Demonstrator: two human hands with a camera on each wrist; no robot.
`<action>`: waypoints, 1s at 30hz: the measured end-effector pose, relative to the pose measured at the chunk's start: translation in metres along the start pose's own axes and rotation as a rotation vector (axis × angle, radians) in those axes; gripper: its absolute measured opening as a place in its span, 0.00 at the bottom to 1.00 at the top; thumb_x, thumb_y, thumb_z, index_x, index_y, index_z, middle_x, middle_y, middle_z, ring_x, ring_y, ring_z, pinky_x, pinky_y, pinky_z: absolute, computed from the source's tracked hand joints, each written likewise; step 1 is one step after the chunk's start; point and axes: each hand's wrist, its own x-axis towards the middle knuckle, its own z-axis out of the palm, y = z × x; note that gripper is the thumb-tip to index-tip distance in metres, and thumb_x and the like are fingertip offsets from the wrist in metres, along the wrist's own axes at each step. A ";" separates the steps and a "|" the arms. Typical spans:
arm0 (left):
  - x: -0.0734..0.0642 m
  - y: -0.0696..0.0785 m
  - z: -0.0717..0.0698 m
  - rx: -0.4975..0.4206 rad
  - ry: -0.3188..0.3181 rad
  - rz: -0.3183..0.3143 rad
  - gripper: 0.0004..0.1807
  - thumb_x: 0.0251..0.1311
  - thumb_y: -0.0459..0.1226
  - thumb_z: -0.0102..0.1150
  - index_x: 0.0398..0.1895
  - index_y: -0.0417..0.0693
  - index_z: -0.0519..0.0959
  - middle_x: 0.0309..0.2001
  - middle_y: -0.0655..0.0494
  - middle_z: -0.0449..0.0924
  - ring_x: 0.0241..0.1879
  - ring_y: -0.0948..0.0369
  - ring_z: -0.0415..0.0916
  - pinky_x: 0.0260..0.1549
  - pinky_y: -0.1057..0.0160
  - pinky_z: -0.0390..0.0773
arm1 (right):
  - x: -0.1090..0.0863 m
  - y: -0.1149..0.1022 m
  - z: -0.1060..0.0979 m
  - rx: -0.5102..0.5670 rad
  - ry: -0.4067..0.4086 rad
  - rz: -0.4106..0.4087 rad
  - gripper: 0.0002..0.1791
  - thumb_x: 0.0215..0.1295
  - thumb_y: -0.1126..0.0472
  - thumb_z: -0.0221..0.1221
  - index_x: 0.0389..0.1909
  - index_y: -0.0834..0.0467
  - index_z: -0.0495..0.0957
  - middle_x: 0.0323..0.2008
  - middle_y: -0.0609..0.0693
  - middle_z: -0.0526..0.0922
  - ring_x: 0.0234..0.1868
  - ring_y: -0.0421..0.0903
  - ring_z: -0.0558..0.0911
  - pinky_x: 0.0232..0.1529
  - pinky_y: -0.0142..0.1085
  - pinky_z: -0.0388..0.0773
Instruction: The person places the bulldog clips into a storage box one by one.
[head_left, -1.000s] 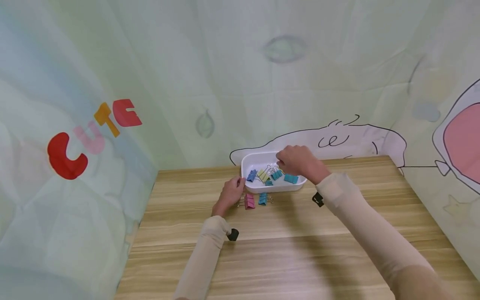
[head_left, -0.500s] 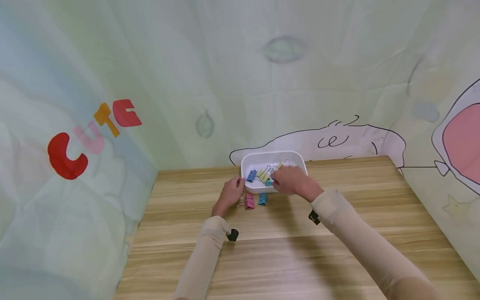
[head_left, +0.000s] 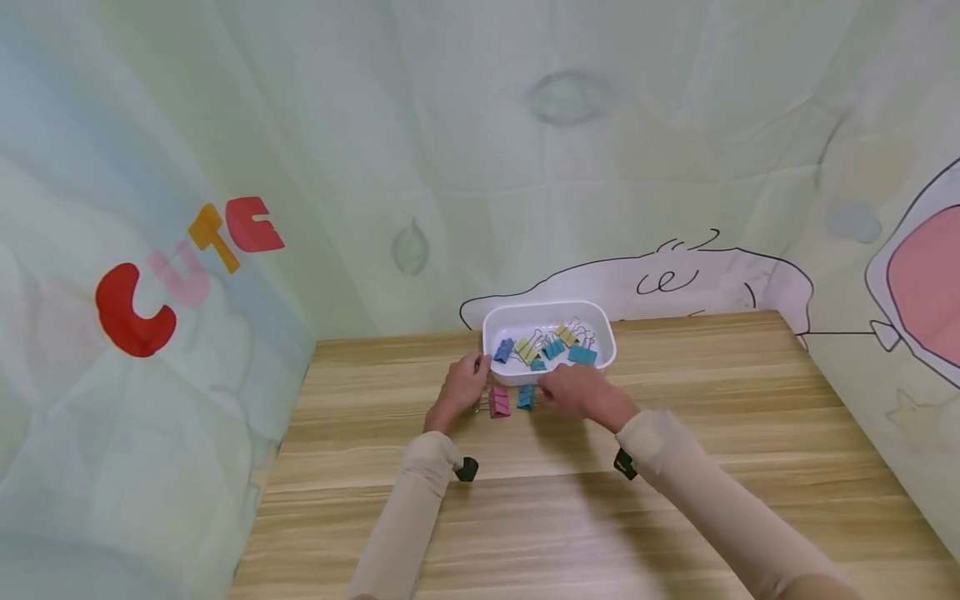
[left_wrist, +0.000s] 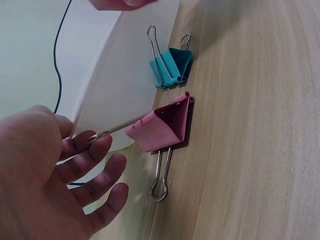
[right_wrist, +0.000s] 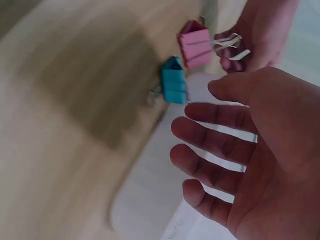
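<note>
My left hand [head_left: 461, 387] holds the near left corner of a white plastic tray [head_left: 517, 381], its fingers loosely bent. Close by its fingertips, a pink binder clip [left_wrist: 159, 129] lies on the table with one wire handle pointing at them. Next to that clip is a teal binder clip [left_wrist: 172, 67], just in front of the tray. My right hand [head_left: 577, 390] is spread at the tray's near side with nothing in it, fingertips close to the teal clip. Inside the tray lie several binder clips, among them a blue one [head_left: 504, 350] and a yellow one [head_left: 527, 351].
The wood-grain table [head_left: 555, 533] extends towards me and to both sides. Right behind the tray hangs a printed curtain [head_left: 465, 167], with more of it at the left and right. A dark shadow falls on the table below my right hand.
My right hand has moved from over the tray's right part down to its near side by the teal clip, uncovering a yellow clip in the tray. My left hand stays put.
</note>
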 end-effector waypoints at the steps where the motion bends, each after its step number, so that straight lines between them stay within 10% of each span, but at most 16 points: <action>1: 0.000 0.000 0.000 0.002 0.000 -0.001 0.17 0.83 0.46 0.42 0.45 0.43 0.75 0.36 0.50 0.76 0.35 0.56 0.72 0.33 0.61 0.72 | 0.000 0.001 0.004 0.006 0.017 -0.002 0.10 0.76 0.56 0.59 0.32 0.52 0.78 0.22 0.46 0.75 0.24 0.43 0.72 0.27 0.37 0.69; 6: 0.000 0.001 -0.001 0.003 -0.010 -0.017 0.18 0.83 0.48 0.41 0.47 0.44 0.75 0.36 0.51 0.76 0.35 0.56 0.72 0.33 0.62 0.72 | 0.002 0.004 0.026 0.022 0.157 -0.009 0.11 0.75 0.57 0.61 0.50 0.58 0.83 0.31 0.50 0.84 0.24 0.43 0.73 0.31 0.38 0.73; 13: 0.000 0.001 -0.001 -0.011 -0.012 -0.025 0.18 0.84 0.47 0.41 0.49 0.43 0.75 0.38 0.48 0.77 0.35 0.56 0.72 0.33 0.62 0.72 | 0.008 0.002 0.048 0.158 0.238 0.092 0.18 0.77 0.54 0.57 0.24 0.52 0.71 0.18 0.46 0.72 0.19 0.43 0.71 0.22 0.37 0.68; 30: 0.000 0.002 0.000 0.001 0.000 -0.003 0.17 0.84 0.45 0.41 0.46 0.42 0.76 0.36 0.50 0.76 0.34 0.57 0.71 0.32 0.62 0.71 | 0.010 -0.007 0.052 0.299 0.238 0.178 0.16 0.76 0.56 0.57 0.24 0.52 0.71 0.20 0.46 0.73 0.21 0.43 0.72 0.22 0.38 0.68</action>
